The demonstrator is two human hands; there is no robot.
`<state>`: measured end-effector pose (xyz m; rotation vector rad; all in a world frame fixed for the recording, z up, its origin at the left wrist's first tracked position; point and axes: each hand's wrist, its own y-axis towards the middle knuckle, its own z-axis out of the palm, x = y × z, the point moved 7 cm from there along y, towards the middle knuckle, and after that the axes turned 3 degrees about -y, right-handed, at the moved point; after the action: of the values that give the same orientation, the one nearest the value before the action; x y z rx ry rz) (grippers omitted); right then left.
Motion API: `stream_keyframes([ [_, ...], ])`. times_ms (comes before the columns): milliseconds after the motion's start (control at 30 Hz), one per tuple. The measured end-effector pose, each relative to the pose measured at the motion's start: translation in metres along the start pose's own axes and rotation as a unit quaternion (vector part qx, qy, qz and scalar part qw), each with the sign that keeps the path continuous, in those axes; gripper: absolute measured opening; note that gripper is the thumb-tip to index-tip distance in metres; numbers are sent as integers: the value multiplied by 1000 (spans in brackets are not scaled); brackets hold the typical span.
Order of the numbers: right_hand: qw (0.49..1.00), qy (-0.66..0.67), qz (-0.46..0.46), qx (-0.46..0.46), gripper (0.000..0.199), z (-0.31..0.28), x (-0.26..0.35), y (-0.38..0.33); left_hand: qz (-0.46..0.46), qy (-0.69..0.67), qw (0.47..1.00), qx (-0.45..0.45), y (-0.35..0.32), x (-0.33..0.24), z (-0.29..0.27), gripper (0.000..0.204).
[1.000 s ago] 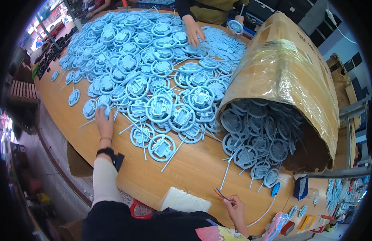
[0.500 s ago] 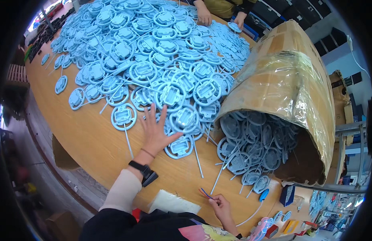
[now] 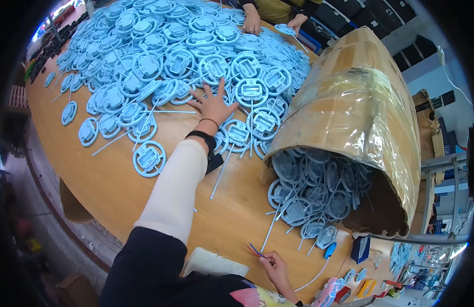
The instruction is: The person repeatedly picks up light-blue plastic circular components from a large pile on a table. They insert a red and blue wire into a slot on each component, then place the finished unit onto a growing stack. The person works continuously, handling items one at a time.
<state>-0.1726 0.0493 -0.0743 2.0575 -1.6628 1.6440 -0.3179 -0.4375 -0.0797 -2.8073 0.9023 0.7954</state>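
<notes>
My left hand [image 3: 214, 108] reaches far out with fingers spread, resting on the near edge of a big heap of light-blue plastic ring parts [image 3: 178, 64]. Each part has a boxy centre, and many have a thin stick. One ring part [image 3: 149, 159] lies apart on the near left of the heap. Low in the view, my right hand [image 3: 276, 269] pinches a few thin wires [image 3: 256, 251], red and blue, whose tips point up and left. A white cable [image 3: 316, 276] with a blue end piece [image 3: 330, 250] curves beside the right forearm.
A taped cardboard box [image 3: 349, 97] lies on its side at right, full of more ring parts. Across the wooden table [image 3: 114, 197], a co-worker's hands [image 3: 251, 23] work by the heap. A white sheet [image 3: 216, 262] lies near me; a small dark-blue box [image 3: 361, 249] stands right.
My left hand has moved farther away, and ring parts around it have shifted away with it. My right hand still pinches the wires. The co-worker's held part has changed its tilt.
</notes>
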Motion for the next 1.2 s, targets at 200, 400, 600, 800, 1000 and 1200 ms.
stream_keyframes([
  [200, 999, 31, -26, -36, 13, -12, -6, -12, 112, -179, 972, 104, -33, 23, -15, 72],
  [400, 995, 59, -49, -69, 13, -18, -21, -34, 0, 0, 960, -279, -174, 128, -137, 65],
  [600, 990, -54, -95, -85, 19, -22, -14, -46, 27, -233, 956, -176, -144, 114, -41, 75],
  [800, 985, 27, -119, -119, 15, -41, -17, -72, 4, -164, 972, -166, -123, 25, -49, 64],
  [1000, 962, 107, -150, -203, 13, -76, -30, -114, 401, -314, 848, -146, -263, -138, -73, 24],
  [1200, 933, 204, -153, -253, 12, -120, -46, -149, 491, -226, 833, 115, -381, -215, -2, 44],
])
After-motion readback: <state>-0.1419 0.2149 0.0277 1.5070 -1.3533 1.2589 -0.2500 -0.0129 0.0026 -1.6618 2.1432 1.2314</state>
